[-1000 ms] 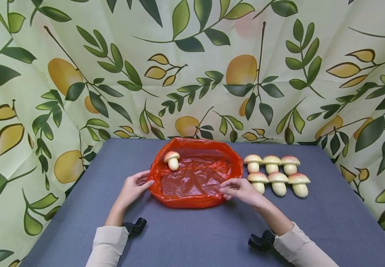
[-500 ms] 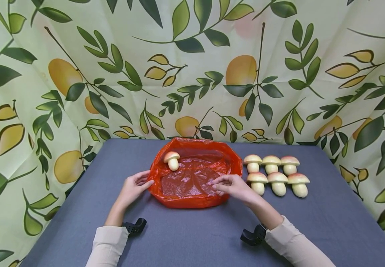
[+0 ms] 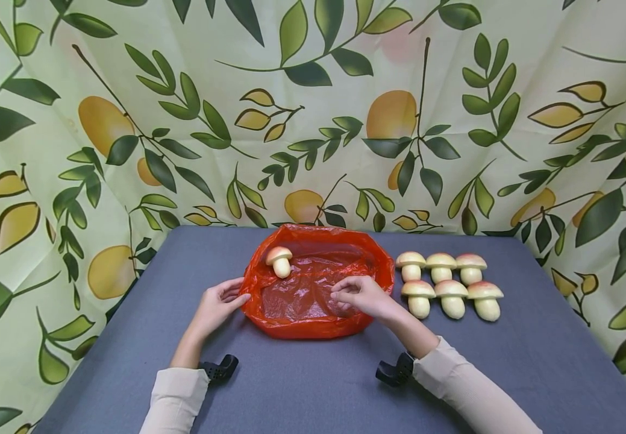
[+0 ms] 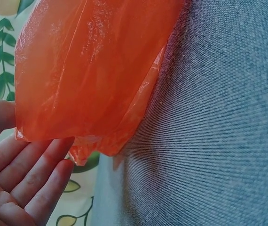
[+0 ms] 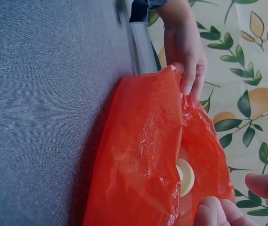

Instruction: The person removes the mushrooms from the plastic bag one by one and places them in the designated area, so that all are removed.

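A red plastic bag (image 3: 302,329) stands with its mouth spread wide on the table. One toy mushroom (image 3: 279,265), with a reddish cap and cream stem, lies inside at the bag's left; the right wrist view shows a pale round part of it (image 5: 185,177) past the rim. My left hand (image 3: 219,307) pinches the bag's left rim between thumb and fingers. Over the bag's front right part hovers my right hand (image 3: 364,296), its fingers loosely bent, thumb and fingertips (image 5: 211,209) apart, with nothing held.
Several more toy mushrooms (image 3: 452,299) stand in two rows just right of the bag. The blue-grey table (image 3: 313,386) reaches back to a leaf-and-fruit patterned cloth (image 3: 313,108). A black wrist mount (image 3: 395,370) sits at my right wrist.
My right hand has moved left and slightly farther back over the bag, away from its right rim. The left hand, bag and mushrooms have stayed put.
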A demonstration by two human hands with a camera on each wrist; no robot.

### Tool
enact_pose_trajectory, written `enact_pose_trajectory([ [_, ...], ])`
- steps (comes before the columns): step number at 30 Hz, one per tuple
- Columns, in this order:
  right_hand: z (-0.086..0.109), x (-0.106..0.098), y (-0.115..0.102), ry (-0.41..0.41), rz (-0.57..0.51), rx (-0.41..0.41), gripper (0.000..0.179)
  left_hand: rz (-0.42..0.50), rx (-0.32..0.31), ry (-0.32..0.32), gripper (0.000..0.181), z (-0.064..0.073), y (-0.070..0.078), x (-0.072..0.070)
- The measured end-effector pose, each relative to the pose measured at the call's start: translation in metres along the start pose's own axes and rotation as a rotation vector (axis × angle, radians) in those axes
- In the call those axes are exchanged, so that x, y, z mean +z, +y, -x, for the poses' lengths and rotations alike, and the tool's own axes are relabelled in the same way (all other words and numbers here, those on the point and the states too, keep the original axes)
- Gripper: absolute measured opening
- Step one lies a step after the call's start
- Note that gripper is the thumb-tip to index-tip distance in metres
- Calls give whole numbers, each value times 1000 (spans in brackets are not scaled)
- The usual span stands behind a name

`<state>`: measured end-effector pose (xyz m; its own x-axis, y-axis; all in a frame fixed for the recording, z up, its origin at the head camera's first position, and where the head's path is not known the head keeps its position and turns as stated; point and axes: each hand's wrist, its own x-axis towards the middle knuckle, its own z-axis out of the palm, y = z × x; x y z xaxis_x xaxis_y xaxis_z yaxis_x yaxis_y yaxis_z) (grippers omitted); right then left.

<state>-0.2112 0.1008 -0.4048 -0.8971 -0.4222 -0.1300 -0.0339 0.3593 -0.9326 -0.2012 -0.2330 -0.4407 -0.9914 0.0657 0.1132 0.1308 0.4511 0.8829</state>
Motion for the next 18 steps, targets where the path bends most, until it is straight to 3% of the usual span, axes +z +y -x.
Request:
enact_pose_trajectory([
  [8, -13, 8, -4, 7, -9, 12, 28, 7, 6, -6, 42, 0, 1, -1],
  [18, -31, 21, -5, -3, -99, 53, 33, 7, 0, 1, 42, 0, 1, -1],
])
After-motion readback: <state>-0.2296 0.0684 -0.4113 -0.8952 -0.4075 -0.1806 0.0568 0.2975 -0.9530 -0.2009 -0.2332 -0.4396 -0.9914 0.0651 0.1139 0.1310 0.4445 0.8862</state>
